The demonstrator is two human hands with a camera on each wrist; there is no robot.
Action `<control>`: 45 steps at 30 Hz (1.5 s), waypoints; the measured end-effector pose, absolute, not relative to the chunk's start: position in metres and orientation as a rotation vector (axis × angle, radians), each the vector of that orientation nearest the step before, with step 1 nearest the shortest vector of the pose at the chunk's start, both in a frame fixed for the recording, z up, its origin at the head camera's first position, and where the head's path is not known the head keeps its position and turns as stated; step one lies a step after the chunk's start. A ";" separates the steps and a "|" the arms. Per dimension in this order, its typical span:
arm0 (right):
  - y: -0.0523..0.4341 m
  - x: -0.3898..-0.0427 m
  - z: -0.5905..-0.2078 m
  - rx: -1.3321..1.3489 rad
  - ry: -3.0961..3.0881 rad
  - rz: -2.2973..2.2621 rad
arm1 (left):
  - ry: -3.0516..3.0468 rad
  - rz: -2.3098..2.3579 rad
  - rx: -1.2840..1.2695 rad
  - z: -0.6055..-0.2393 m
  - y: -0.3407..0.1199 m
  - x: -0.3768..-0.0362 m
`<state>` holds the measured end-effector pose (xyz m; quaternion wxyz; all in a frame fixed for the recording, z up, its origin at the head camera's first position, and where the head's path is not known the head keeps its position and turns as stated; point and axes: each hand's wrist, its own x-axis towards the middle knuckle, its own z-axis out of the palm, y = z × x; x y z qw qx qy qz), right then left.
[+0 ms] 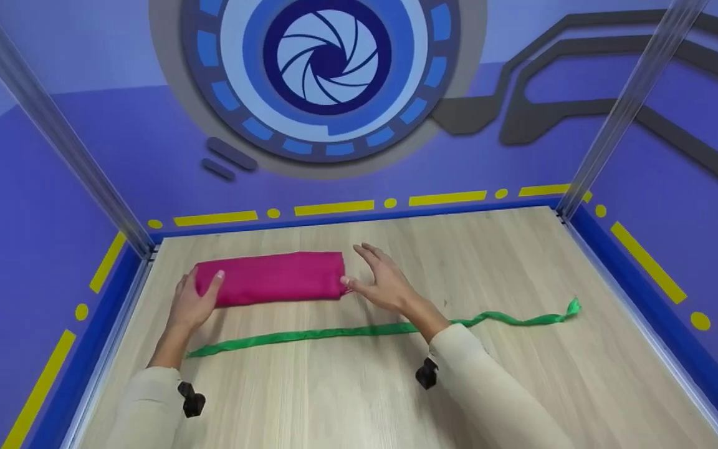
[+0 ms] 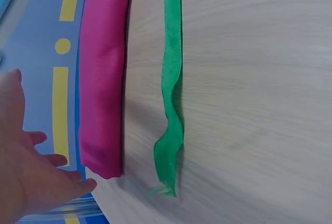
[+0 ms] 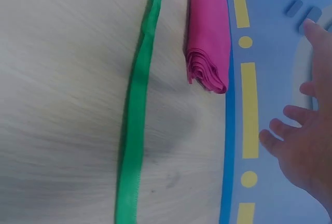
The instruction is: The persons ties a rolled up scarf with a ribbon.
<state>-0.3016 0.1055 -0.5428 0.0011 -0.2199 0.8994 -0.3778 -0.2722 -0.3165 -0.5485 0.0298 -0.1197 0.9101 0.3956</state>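
Left hand [image 1: 195, 305]: fingers spread around the near end of the pink cloth roll [image 1: 275, 279], thumb over its front face in the head view, the others past the end. No curl seen; the left wrist view suggests a loose hand, and contact cannot be confirmed.

Right hand [image 1: 386, 284]: fingers extended and apart, nothing held. Thumb tip lies just at the roll's other end (touching or not, cannot tell); remaining fingers stand off to the side, beyond that end.

Key relation: the roll lies between the two sets of fingers, rightward of the left ones, leftward of the right ones. Its long axis runs from one hand to the other. Left hand judged nearer, since it overlaps its end; the right mostly flanks. Folded layers face the right fingers, per the right wrist view.

Farther out, on the person's side of both sets of fingers: green ribbon [image 1: 334, 333], roughly parallel to the roll, apart from it, passing beneath the right forearm [image 1: 426, 319]. Both lie on the table [image 1: 309, 399].
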 end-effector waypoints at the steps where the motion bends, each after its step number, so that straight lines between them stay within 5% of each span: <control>1: 0.105 -0.301 -0.545 -0.692 2.820 -1.196 | 2.802 1.236 -0.382 -0.550 -0.318 -0.272; 29: 0.066 -0.301 -0.588 -0.517 2.537 -1.420 | 2.640 1.747 -0.703 -0.572 -0.317 -0.282; 45: 0.056 -0.298 -0.596 -0.471 2.350 -1.535 | 2.497 1.686 -0.589 -0.568 -0.320 -0.281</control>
